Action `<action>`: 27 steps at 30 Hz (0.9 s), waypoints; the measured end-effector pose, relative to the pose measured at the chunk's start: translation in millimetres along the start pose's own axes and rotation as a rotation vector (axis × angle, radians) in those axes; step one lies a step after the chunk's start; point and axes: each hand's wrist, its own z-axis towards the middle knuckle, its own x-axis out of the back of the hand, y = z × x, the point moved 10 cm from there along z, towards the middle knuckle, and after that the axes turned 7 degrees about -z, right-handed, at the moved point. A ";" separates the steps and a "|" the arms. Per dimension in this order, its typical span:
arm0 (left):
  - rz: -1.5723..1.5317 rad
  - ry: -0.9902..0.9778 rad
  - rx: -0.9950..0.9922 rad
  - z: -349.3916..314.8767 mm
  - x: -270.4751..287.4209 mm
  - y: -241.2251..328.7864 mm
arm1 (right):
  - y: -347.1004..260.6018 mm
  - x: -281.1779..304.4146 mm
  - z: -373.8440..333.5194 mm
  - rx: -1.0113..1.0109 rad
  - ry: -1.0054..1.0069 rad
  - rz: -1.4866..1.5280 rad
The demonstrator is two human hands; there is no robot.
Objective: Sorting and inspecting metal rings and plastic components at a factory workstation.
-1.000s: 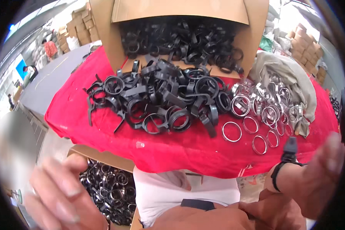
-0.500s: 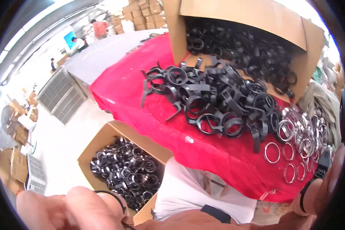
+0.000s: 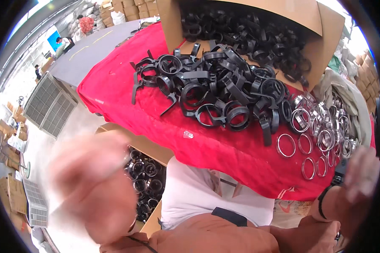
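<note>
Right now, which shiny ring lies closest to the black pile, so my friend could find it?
Start at the red table and find the heap of black plastic rings. Just past its right end, flat metal rings lie scattered. Pick the biggest lone ring, lying flat and by itself on bare cloth, nearest the black heap.

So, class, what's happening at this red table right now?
A person sits at a red-covered table piled with black plastic clamp rings spilling from a tipped cardboard box, with metal rings to the right. The blurred left hand is over a floor box of assembled rings; the right hand is near the metal rings. What either holds is unclear.
</note>
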 end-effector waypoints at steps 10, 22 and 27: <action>0.124 -0.577 0.374 -136.8 -151.0 -163.9 | 168.8 -10.5 -116.3 -0.679 0.257 -1.097; 0.605 -0.800 0.133 -135.7 -199.8 -205.5 | 209.6 30.0 -133.9 -0.890 0.416 -0.952; 0.526 -0.847 0.130 -128.6 -227.0 -231.1 | 204.6 55.8 -160.7 -1.087 0.529 -0.651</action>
